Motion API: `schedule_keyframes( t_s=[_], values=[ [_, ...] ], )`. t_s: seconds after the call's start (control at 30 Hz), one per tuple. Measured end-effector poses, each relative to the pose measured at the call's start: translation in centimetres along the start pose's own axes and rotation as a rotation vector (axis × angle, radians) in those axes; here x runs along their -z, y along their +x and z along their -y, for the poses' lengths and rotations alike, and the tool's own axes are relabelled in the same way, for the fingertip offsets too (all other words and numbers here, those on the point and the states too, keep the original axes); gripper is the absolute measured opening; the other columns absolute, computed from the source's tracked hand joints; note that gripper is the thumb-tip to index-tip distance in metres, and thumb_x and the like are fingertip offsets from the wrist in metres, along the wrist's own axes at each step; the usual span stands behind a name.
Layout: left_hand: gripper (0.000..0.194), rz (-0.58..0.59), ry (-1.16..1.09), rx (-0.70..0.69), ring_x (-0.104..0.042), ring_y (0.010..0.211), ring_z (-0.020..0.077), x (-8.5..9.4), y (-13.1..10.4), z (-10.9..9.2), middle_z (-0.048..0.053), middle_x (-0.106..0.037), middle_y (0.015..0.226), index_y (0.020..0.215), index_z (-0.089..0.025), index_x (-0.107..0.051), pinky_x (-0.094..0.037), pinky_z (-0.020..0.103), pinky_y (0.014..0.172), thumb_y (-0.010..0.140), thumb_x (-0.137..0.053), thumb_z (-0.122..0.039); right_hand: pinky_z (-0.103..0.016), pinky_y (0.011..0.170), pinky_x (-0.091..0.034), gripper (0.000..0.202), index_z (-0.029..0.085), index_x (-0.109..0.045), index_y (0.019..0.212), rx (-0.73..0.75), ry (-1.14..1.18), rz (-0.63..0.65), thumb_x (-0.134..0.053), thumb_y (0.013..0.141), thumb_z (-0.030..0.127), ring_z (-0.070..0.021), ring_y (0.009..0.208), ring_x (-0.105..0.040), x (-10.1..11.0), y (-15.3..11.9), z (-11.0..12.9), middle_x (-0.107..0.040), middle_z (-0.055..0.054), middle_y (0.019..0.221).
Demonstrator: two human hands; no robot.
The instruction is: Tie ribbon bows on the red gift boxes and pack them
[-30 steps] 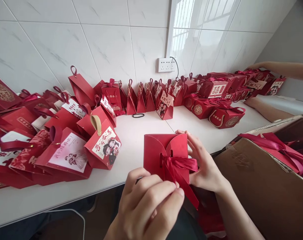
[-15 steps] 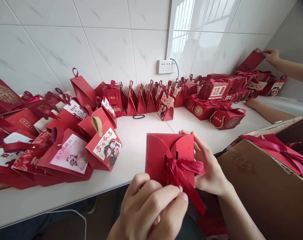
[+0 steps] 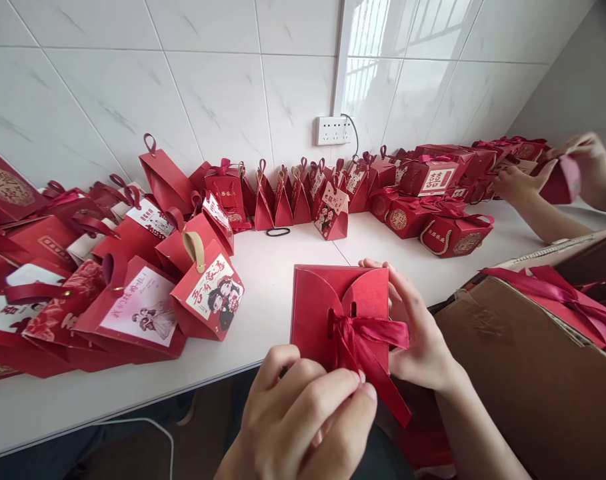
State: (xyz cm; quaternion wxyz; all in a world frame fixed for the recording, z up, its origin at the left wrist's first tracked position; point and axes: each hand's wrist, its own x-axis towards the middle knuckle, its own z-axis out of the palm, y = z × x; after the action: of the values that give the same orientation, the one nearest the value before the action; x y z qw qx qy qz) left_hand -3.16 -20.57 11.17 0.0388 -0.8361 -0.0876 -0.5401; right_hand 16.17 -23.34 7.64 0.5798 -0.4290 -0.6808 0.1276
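A red gift box [image 3: 310,293] with rounded flaps and slots is held up over the table's front edge. A dark red ribbon [image 3: 383,331] passes through its slots, tied in a loose bow with tails hanging down. My right hand [image 3: 423,333] grips the box from its right side, fingers behind it and thumb low at the edge. Below the knot, my left hand [image 3: 307,413] pinches the ribbon between closed fingertips, in front of the box's lower part.
Red boxes [image 3: 133,307] crowd the white table [image 3: 263,293] at left, with more along the tiled wall. At right stands an open cardboard carton [image 3: 527,373] holding ribboned boxes. Another person's hands [image 3: 520,183] handle a red item at far right. A black loop [image 3: 277,232] lies mid-table.
The other person's hands have moved; the red item has come down from the raised position near the wall. My hands and the box have hardly moved.
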Motion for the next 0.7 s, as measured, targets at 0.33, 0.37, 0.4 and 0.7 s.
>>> schedule_keyframes(
  t_s=[0.33,0.37,0.4,0.7],
  values=[
    [0.018,0.012,0.009,0.000,-0.058,0.064,0.0082,-0.15,0.06,0.26,0.003,-0.067,0.082,0.086,-0.013,-0.064,-0.042,0.028,0.062,0.081,-0.052,-0.001,-0.053,0.105,-0.041,0.101,0.037,-0.022,0.144,0.003,-0.026,-0.025,-0.083,0.064,0.033,-0.0310,0.137,-0.032,-0.19,-0.06,-0.25,-0.030,-0.009,0.150],
    [0.018,0.012,0.009,0.001,-0.058,0.064,0.0082,-0.17,0.06,0.28,0.003,-0.067,0.082,0.086,-0.013,-0.064,-0.042,0.028,0.062,0.081,-0.052,-0.001,-0.053,0.105,-0.041,0.100,0.037,-0.022,0.144,0.006,-0.018,-0.026,-0.082,0.064,0.032,-0.0307,0.137,-0.032,-0.19,-0.04,-0.23,-0.030,-0.009,0.150],
    [0.018,0.009,0.010,-0.002,-0.057,0.063,0.0082,-0.19,0.06,0.29,0.003,-0.067,0.082,0.086,-0.013,-0.065,-0.042,0.028,0.062,0.081,-0.052,-0.001,-0.052,0.105,-0.041,0.099,0.037,-0.023,0.144,0.009,-0.011,-0.027,-0.082,0.065,0.032,-0.0305,0.137,-0.032,-0.19,-0.01,-0.20,-0.030,-0.008,0.150],
    [0.017,-0.002,0.050,-0.013,-0.057,0.061,0.0082,-0.14,0.07,0.33,0.002,-0.068,0.078,0.085,-0.015,-0.064,-0.043,0.027,0.059,0.082,-0.051,-0.004,-0.050,0.102,-0.046,0.100,0.038,-0.022,0.144,-0.012,-0.013,-0.026,-0.082,0.064,0.032,-0.0308,0.137,-0.033,-0.19,-0.08,-0.17,-0.030,-0.009,0.150]
  ],
)
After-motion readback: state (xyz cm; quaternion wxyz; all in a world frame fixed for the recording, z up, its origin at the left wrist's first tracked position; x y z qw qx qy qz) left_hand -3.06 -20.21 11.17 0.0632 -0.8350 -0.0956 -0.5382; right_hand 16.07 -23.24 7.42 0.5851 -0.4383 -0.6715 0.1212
